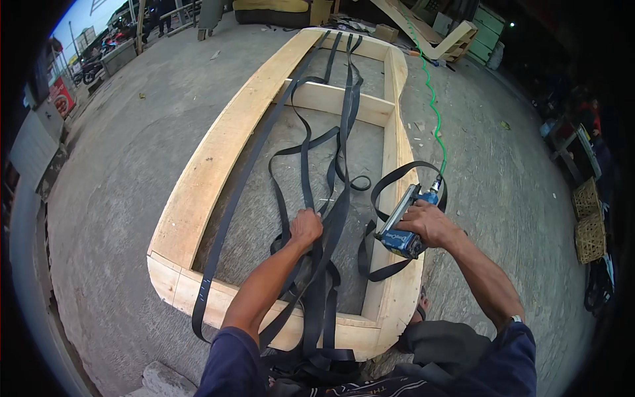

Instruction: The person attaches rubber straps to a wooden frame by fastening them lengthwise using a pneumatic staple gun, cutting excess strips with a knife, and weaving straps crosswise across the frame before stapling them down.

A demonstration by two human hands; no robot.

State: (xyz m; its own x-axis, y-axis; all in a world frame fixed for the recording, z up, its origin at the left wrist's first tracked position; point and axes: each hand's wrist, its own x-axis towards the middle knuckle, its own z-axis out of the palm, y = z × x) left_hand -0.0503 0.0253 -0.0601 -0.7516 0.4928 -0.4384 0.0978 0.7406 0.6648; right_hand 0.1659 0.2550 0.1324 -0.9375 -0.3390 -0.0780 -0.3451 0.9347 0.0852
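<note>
A long wooden frame point(211, 162), with a cross board point(340, 102) partway along it, lies on the concrete. Black webbing straps point(338, 218) run down its length and tangle inside the opening and at the near end. My left hand point(306, 226) is closed among these straps over the opening, seemingly gripping one. My right hand point(428, 225) wraps round a blue and silver pneumatic staple gun point(401, 241), held over the frame's right rail. A loop of webbing curves round the gun. One strap at the left rests stapled across the near board.
From the staple gun a green coiled air hose point(434, 112) trails away to the far right. Wood offcuts point(450, 45) and a yellow and black cushioned piece point(271, 12) lie at the back. Woven baskets point(589, 238) stand at the right edge. A grey lump point(165, 382) sits near the lower left.
</note>
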